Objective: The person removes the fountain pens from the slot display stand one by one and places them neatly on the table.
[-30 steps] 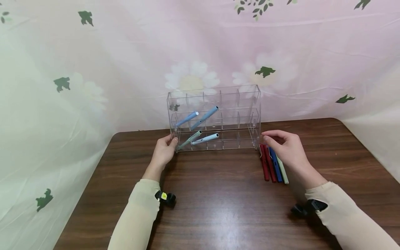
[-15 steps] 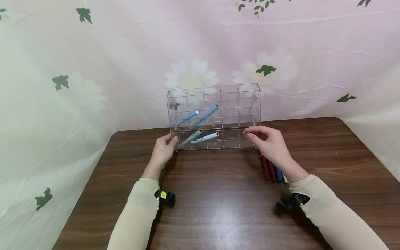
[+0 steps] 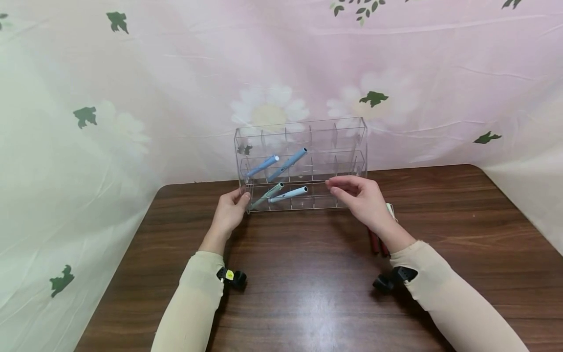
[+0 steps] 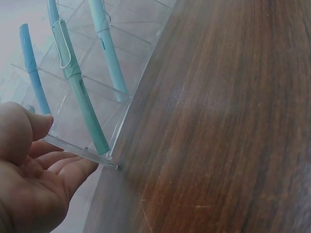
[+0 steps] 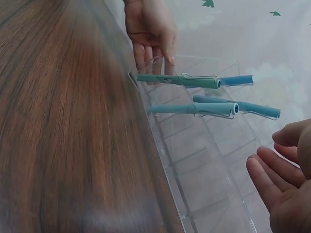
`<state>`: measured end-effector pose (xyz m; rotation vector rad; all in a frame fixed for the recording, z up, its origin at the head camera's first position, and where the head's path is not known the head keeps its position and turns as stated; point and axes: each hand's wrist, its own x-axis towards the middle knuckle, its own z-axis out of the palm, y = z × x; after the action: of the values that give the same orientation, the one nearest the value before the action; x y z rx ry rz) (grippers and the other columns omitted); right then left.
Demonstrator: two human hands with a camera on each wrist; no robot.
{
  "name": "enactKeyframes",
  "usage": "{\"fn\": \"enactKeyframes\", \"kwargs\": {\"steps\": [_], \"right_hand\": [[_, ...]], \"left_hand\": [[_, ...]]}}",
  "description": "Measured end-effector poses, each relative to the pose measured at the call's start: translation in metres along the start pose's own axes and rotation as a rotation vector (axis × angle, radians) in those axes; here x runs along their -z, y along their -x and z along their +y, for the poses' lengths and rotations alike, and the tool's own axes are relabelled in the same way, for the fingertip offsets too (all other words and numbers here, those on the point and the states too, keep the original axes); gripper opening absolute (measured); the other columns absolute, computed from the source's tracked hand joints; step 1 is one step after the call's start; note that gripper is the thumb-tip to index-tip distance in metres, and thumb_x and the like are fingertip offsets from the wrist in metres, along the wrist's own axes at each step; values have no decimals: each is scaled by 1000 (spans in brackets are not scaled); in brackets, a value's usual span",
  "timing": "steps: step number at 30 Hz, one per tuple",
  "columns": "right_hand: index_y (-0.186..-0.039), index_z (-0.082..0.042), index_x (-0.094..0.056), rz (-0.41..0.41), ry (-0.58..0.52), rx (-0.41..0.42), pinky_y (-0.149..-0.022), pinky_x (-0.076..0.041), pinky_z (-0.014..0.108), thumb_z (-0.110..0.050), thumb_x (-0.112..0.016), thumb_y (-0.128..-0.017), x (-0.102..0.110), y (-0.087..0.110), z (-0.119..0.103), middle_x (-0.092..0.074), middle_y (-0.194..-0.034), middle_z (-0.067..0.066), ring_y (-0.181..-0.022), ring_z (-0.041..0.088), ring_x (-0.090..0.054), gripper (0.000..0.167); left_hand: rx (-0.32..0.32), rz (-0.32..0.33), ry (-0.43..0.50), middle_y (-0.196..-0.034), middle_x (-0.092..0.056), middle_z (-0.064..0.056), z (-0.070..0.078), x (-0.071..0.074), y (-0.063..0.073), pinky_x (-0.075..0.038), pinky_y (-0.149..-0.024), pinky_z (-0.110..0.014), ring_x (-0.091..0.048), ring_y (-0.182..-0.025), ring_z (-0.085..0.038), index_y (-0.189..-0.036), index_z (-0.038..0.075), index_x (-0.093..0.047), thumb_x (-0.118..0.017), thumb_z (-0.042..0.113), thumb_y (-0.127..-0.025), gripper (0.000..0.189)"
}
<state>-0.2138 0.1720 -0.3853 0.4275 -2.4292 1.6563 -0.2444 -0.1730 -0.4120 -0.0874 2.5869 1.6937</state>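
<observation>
A clear plastic pen organizer [image 3: 323, 202] with several compartments stands on the table. My left hand [image 3: 230, 210] grips its left side wall, thumb on one face and fingers on the other. A green pen [image 3: 267, 195] and a light blue pen [image 3: 289, 194] lean in the lower tier. Behind them, two blue pens, one paler [image 3: 262, 167] and one darker [image 3: 288, 165], lean in a tier further up. My right hand [image 5: 286, 179] hovers before the organizer's right half, fingers loosely bent, with nothing visible between them. Red pens [image 3: 373, 242] lie partly hidden beneath the right forearm.
The brown wooden table [image 3: 290, 274] spreads out in front of the organizer. A floral cloth [image 3: 189, 98] hangs close behind it. A pale pen end [image 3: 390, 210] shows beside the right wrist.
My right hand has moved left from beside the organizer's right end to in front of its right half, now covering more of the loose pens. The left hand stays put.
</observation>
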Motion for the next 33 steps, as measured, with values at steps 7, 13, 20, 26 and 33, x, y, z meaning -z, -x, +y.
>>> {"fn": "enactKeyframes", "kwargs": {"steps": [7, 13, 20, 26, 33], "right_hand": [[-131, -5, -76, -34, -11, -18, -89, -57, 11, -16, -73, -105, -11, -3, 2, -79, -128, 14, -104, -6, -72, 29], [-134, -5, -74, -56, -47, -9, -93, -56, 11, -13, -73, -105, -22, -6, 4, -78, -132, 15, -110, -1, -73, 31], [-139, -3, -71, -81, -68, 2, -95, -55, 11, -9, -72, -104, -36, -12, 2, -75, -137, 16, -126, 32, -73, 35], [-142, -4, -69, -78, -64, -24, -95, -57, 13, -11, -71, -105, -47, -14, 0, -74, -140, 15, -128, 32, -72, 37], [-136, -3, -74, -47, -49, -13, -87, -56, 11, -10, -72, -104, -56, -15, 1, -77, -134, 15, -116, 28, -76, 32]], "left_hand": [[5, -2, 9, -155, -59, -24, -2, -1, -1, -43, -125, -52, -51, -151, -34, -158, -3, -50, -53, 20, -115, 49], [5, 0, 12, -154, -61, -24, -2, -1, 0, -44, -124, -52, -52, -150, -34, -158, -3, -50, -54, 20, -115, 49], [-1, 5, 1, -153, -61, -24, -3, 0, -2, -43, -125, -52, -52, -151, -34, -157, -2, -51, -54, 21, -115, 48], [-10, 13, -6, -151, -63, -24, -3, -1, -1, -44, -124, -54, -53, -149, -35, -156, -2, -53, -53, 20, -115, 47], [-3, 7, 16, -151, -63, -25, -4, 0, -2, -45, -123, -53, -55, -148, -35, -157, -3, -52, -54, 20, -115, 48]]}}
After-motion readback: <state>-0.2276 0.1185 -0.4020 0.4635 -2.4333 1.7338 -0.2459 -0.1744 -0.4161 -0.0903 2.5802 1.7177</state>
